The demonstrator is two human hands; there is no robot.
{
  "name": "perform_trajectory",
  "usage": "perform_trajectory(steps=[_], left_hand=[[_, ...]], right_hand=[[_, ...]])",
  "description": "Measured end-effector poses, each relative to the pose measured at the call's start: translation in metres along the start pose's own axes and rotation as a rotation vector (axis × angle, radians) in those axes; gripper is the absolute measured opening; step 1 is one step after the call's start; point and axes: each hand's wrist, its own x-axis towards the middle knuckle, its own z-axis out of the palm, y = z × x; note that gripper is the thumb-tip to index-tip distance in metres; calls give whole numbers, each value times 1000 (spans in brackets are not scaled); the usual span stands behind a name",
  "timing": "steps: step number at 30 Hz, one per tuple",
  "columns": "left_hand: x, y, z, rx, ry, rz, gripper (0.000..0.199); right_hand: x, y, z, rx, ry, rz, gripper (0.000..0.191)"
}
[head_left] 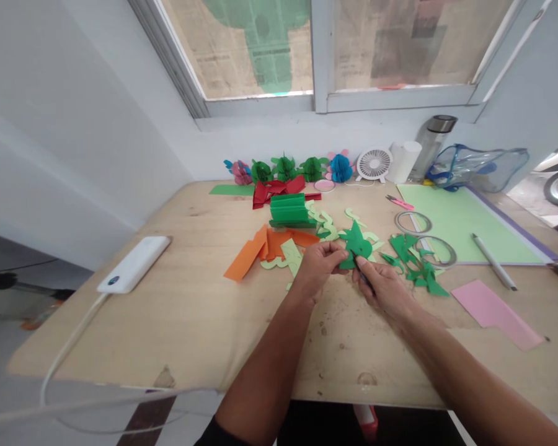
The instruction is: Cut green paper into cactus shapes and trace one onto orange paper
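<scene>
One green paper cutout has the left hand pinching its near-left edge, the right hand at its near side gripping a dark tool, probably scissors.

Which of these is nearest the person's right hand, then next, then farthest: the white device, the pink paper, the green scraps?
From the right hand, in the head view:
1. Green scraps, just to its right.
2. Pink paper, farther right.
3. White device, across at the table's left.
</scene>
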Motion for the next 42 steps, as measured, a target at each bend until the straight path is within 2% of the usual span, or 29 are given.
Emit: perform_trajectory(steps=[19,36,42], left_hand=[[0,4,2,49,5,0,19],[3,0,-1,94,66,21,17],[3,1,0,91,51,18,18]], right_hand=[[1,1,-1,-9,-11,1,51],[3,1,-2,-21,4,37,54],[5,2,-3,-41,-14,4,55]])
